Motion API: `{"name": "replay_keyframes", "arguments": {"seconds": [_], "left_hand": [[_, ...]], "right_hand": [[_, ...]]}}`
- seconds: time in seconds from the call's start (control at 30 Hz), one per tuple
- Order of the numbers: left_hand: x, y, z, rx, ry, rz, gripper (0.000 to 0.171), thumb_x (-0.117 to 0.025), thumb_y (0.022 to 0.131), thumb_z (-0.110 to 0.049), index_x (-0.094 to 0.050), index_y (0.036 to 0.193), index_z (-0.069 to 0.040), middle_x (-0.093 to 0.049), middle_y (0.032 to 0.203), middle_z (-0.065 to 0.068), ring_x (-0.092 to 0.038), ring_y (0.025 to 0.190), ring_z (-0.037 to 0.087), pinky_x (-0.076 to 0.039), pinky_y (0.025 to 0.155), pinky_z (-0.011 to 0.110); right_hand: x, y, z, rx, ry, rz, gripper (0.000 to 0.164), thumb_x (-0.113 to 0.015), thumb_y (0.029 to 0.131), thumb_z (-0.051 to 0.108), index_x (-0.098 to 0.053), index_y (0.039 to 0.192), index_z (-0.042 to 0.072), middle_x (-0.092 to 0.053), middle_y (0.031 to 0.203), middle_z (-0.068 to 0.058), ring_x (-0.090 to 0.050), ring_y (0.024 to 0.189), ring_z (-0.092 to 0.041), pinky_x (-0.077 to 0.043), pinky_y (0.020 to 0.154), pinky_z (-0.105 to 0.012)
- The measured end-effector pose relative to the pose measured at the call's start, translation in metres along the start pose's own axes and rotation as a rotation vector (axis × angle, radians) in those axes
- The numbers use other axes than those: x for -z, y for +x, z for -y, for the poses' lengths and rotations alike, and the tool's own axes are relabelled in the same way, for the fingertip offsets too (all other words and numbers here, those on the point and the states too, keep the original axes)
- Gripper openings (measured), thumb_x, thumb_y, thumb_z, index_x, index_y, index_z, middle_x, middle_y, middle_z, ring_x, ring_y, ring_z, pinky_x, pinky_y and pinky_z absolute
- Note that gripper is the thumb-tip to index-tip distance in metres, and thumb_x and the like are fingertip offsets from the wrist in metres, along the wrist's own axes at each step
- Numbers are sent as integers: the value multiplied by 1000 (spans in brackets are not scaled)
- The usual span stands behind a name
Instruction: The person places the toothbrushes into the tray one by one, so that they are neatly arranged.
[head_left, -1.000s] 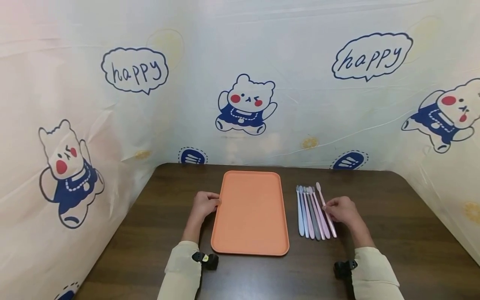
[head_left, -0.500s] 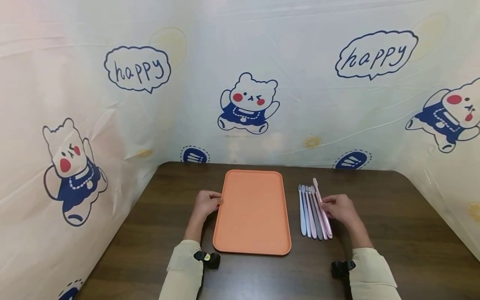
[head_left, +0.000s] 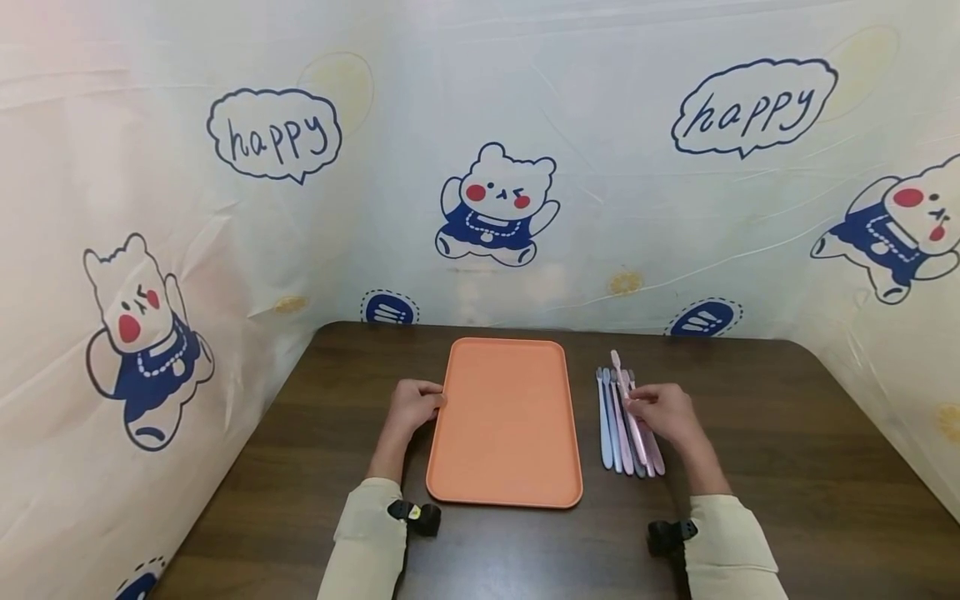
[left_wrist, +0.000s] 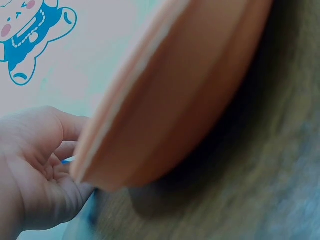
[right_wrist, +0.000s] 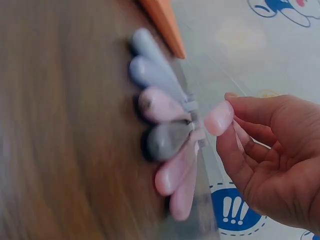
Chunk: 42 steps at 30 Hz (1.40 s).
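In the head view my right hand (head_left: 663,410) pinches a pink toothbrush (head_left: 637,435) between thumb and fingers. It is raised over a row of toothbrushes (head_left: 606,433) in blue, pink, purple and grey and overlaps part of the row. The right wrist view shows the rounded handle end of the held toothbrush (right_wrist: 219,119) apart from the handles on the table, among them a grey toothbrush (right_wrist: 167,143). My left hand (head_left: 414,405) grips the left rim of an orange tray (head_left: 504,425), thumb and fingers at its edge (left_wrist: 82,165).
The brown wooden table (head_left: 322,467) carries the tray in the middle and the toothbrushes to its right. Behind it hangs a pale curtain (head_left: 600,167) with printed bears. Black wrist cameras (head_left: 423,518) sit at both sleeves.
My right hand has moved left with the pink toothbrush, lifting it from the right end of the row to above the others. My left hand stays at the tray's rim.
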<state>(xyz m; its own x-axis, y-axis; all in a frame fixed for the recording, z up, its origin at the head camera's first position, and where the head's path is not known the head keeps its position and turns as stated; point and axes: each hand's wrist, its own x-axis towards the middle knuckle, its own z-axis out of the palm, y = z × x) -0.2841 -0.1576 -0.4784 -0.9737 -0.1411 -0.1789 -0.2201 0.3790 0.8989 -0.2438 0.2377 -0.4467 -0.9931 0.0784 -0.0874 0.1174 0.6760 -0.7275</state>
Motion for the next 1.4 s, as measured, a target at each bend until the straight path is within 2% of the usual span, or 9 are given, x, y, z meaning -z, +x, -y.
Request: {"name": "replay_keyframes", "arguments": {"seconds": [0.13, 0.33, 0.5, 0.77, 1.07, 1.4], "left_hand": [[3, -1, -1, -2, 4, -3, 26, -66, 85, -6, -72, 109, 2, -69, 115, 22, -69, 87, 18, -60, 78, 35], [4, -2, 1, 0, 2, 3, 25, -65, 86, -6, -72, 110, 1, -68, 116, 23, -70, 90, 19, -60, 79, 35], [1, -2, 4, 4, -13, 8, 25, -65, 87, -7, -72, 110, 0, -69, 117, 22, -70, 92, 21, -60, 79, 36], [-1, -1, 5, -4, -11, 4, 25, -64, 87, -7, -72, 110, -1, -69, 117, 21, -70, 96, 23, -60, 79, 36], [-2, 1, 2, -26, -12, 9, 24, -65, 88, -8, -73, 109, -1, -70, 115, 21, -71, 94, 25, -60, 77, 35], [-2, 2, 1, -34, -9, -11, 25, -64, 87, -7, -73, 109, -1, -70, 114, 21, -70, 90, 21, -59, 76, 34]], "right_hand": [[-6, -1, 7, -7, 58, -14, 31, -64, 91, 13, -68, 115, -6, -71, 102, -23, -64, 74, -12, -57, 65, -28], [-13, -3, 16, -32, 142, 8, 32, -63, 92, 13, -67, 117, -6, -70, 106, -24, -65, 76, -12, -60, 70, -31], [-20, -4, 19, -23, 162, 8, 32, -64, 91, 13, -67, 117, -7, -70, 105, -25, -66, 76, -12, -60, 70, -32], [-30, 0, 30, 21, 164, -26, 31, -66, 89, 15, -70, 112, -6, -74, 97, -21, -64, 67, -5, -56, 63, -23], [-38, 7, 45, 57, 121, 5, 30, -65, 90, 18, -70, 110, -5, -74, 97, -20, -66, 69, -7, -58, 65, -26], [-53, 15, 55, 71, 174, -27, 30, -64, 92, 16, -69, 112, -6, -72, 100, -24, -66, 69, -8, -59, 65, -27]]}}
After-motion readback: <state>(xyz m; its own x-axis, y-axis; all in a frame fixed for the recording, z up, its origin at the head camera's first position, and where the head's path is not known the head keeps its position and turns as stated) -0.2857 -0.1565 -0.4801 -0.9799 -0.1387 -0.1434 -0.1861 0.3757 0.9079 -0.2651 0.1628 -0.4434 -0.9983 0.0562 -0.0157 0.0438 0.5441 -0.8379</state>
